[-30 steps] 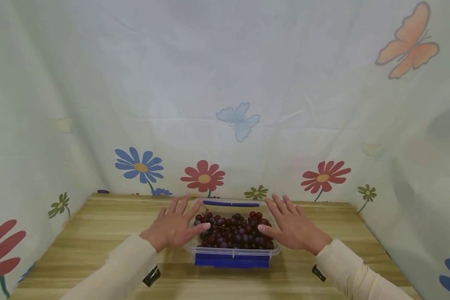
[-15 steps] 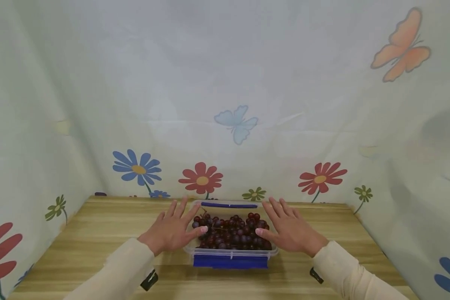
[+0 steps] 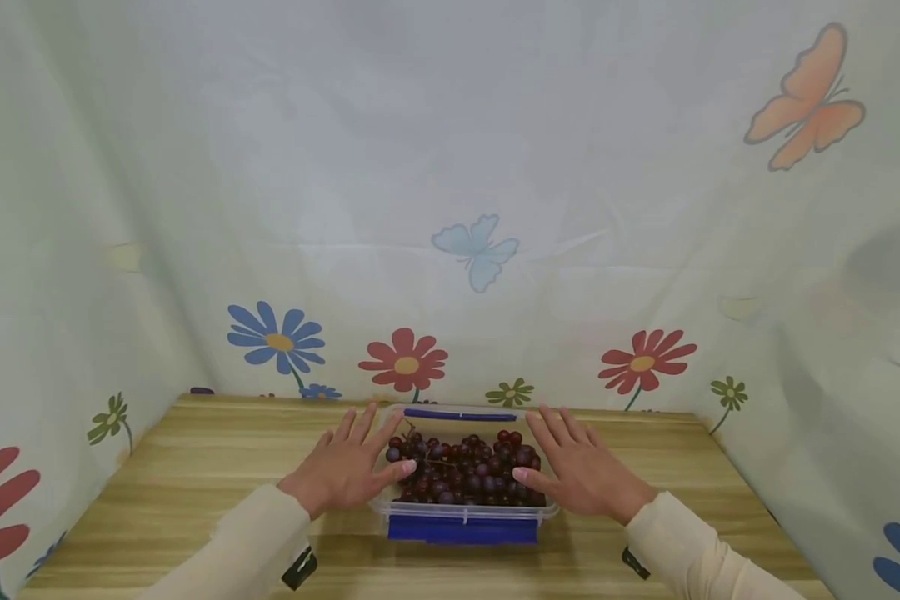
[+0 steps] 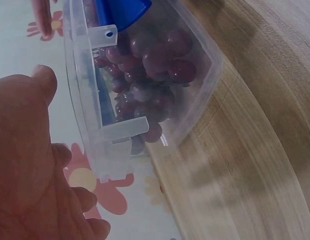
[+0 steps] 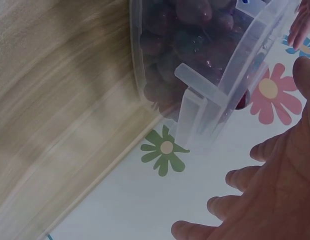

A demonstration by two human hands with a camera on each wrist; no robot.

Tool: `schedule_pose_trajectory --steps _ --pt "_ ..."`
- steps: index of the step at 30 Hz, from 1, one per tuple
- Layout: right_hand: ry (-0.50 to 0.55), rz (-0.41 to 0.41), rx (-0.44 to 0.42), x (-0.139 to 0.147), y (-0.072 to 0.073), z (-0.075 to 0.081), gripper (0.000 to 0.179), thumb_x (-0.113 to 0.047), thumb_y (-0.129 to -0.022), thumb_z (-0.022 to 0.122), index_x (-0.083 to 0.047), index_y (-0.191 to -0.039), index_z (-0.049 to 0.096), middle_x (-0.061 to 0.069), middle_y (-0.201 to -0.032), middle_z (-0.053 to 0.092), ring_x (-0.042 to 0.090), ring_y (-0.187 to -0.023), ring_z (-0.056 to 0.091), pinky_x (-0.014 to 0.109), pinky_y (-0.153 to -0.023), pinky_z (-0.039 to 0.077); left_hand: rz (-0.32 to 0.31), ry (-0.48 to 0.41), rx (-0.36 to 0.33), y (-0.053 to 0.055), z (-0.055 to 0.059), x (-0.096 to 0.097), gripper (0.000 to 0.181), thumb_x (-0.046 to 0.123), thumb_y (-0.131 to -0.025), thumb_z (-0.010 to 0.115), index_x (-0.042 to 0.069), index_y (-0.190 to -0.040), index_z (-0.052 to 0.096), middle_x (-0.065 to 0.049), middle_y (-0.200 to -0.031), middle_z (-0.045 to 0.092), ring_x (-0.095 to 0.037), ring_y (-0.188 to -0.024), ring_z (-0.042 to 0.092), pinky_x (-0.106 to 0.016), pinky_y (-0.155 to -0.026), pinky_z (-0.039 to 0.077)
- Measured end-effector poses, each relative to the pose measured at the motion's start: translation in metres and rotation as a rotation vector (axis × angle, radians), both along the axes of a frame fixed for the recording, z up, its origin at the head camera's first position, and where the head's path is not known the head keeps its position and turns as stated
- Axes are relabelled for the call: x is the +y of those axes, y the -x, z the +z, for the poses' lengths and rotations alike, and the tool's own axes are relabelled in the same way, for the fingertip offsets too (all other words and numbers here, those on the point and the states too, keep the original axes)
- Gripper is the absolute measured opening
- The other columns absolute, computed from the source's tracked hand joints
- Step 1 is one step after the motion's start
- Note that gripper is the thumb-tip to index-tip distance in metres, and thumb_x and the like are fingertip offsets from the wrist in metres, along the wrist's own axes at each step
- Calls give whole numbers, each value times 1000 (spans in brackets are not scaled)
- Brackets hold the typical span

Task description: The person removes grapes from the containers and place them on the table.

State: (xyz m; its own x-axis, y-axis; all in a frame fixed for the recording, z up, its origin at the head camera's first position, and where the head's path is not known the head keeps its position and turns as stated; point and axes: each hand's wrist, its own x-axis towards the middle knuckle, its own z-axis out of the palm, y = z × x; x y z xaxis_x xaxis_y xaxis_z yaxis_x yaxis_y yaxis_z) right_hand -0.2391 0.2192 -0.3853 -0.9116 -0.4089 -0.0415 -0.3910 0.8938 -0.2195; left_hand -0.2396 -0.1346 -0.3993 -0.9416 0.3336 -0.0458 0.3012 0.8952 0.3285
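Note:
A clear plastic container [image 3: 465,509] full of dark red grapes [image 3: 465,471] stands on the wooden table, with a blue clip flap [image 3: 461,529] hanging at its front. No lid covers it. My left hand [image 3: 348,467] is spread flat above its left side, fingers pointing forward and thumb over the grapes. Mirroring it, my right hand [image 3: 585,467] is spread over the right side. In both wrist views the palm of the left hand [image 4: 30,160] and that of the right hand [image 5: 275,185] appear apart from the container wall, holding nothing.
The wood-grain table [image 3: 217,467] ends at a pale cloth backdrop [image 3: 465,150] printed with flowers and butterflies. A small dark object [image 3: 202,390] lies at the table's back left corner. Black straps [image 3: 300,568] show beneath the sleeves.
The head view has shifted slightly. Both hands keep their spread pose over the container, which stays where it was.

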Motion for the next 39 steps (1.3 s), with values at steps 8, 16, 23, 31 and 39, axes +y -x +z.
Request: schedule_pose_trajectory --steps 8,16,23,31,39 --pt "22 -1 -9 0 -3 -5 90 -68 -102 46 -13 -167 20 16 -176 12 47 -161 9 78 -122 15 1 -5 9 0 -5 0 85 70 -100 46 22 -167 23 -23 -174 16 -54 -157 15 -78 -120 23" --pt "19 -11 -33 1 0 -13 90 -69 -101 45 -15 -168 17 15 -176 12 46 -162 8 76 -123 17 1 -7 1 2 -9 1 85 70 -100 46 21 -167 24 -22 -174 16 -54 -158 15 -78 -120 21" --pt "29 -18 -50 0 2 -17 91 -69 -101 46 -16 -168 15 13 -177 11 43 -162 6 75 -124 15 1 4 -2 4 -10 2 85 70 -100 46 21 -167 24 -21 -174 17 -53 -158 15 -78 -120 21" --pt "39 -7 -48 -1 2 -18 90 -69 -102 44 -15 -168 16 13 -177 12 43 -163 5 74 -124 17 -5 7 7 3 -11 3 85 69 -101 46 19 -167 25 -17 -175 18 -54 -157 17 -79 -120 22" --pt "46 -9 -49 -3 4 -24 91 -69 -102 44 -15 -168 15 12 -177 12 42 -163 7 74 -125 16 6 24 11 3 -13 3 86 68 -101 47 17 -167 24 -14 -176 17 -51 -158 18 -77 -121 22"
